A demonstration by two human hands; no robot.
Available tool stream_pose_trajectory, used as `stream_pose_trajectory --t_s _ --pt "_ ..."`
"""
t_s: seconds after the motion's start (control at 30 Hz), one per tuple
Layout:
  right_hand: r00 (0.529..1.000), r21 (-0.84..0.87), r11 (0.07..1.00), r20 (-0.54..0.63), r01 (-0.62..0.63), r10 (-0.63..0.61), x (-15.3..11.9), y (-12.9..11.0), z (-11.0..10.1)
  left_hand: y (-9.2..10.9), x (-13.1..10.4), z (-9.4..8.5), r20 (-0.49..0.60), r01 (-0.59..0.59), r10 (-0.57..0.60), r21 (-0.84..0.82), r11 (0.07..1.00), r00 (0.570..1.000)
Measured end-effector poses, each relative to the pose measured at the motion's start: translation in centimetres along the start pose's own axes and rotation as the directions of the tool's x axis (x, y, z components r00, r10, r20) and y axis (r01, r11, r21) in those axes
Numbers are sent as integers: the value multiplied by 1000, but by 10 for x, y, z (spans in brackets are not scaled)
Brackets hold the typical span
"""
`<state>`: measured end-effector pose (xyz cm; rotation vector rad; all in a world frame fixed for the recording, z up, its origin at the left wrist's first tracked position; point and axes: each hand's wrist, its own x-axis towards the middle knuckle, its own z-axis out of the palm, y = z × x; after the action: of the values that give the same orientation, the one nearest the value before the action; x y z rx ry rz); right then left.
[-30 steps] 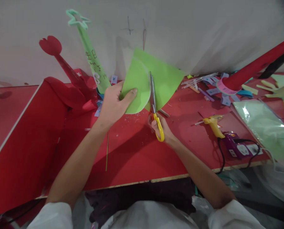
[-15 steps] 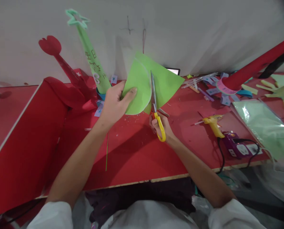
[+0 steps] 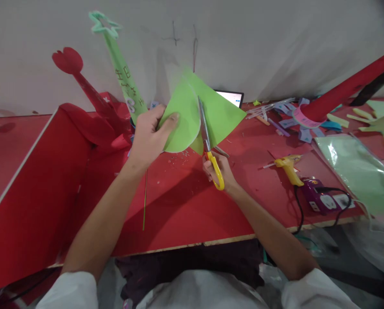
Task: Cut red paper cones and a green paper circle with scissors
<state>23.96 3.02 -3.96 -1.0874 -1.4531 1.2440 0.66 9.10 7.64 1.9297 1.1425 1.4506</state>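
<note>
Stretching across the middle of the frame, the red counter carries it all, a red board standing up at its left end. Over on the right, a long red tube slants up out of the frame from a pink band, and below it lies a shiny clear packet with pale green inside. Upper left, a green tube leans with a fuzzy star outline on top, a red flower on its stalk to the left.

And centre frame, here's the green sheet, up above the counter, its near edge curved and pale! The left hand has it pinched at its left side, thumb on the near face. Scissors now, yellow-handled, in the right hand, fingers in the grip, blades pointing up against the sheet; how wide they stand, I cannot tell. Behind the sheet peeks a lit screen. Lower right sit a purple box and, just beside it, a yellow glue gun. Smallest of all, pale scraps dot the counter beneath the sheet.
</note>
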Motion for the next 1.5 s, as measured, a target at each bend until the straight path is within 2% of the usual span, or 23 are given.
stream_pose_trajectory --t_s 0.1,0.33,0.47,0.67,0.93,1.33,1.5 --pt "1000 15 1000 -13 9 -9 -1 -3 0 1 1 -2 6 -17 17 17 1000 1000" --pt "999 114 993 48 16 -21 -1 -10 9 10 -2 2 8 -48 48 66 997 999" --pt "999 120 993 53 -2 -4 1 -9 13 11 -6 5 51 -65 59 125 990 997" --pt "999 117 993 21 24 -26 3 -9 11 9 -8 6 40 -5 1 76 997 999" --pt "1000 168 986 10 -4 2 -1 -5 8 6 -3 2 53 -25 21 70 997 998" --pt "999 99 995 32 -31 28 -2 -11 6 5 2 -6 10 -52 51 58 997 999" --pt "998 80 996 47 29 -33 1 -11 12 9 -2 -4 50 -56 50 114 992 997"
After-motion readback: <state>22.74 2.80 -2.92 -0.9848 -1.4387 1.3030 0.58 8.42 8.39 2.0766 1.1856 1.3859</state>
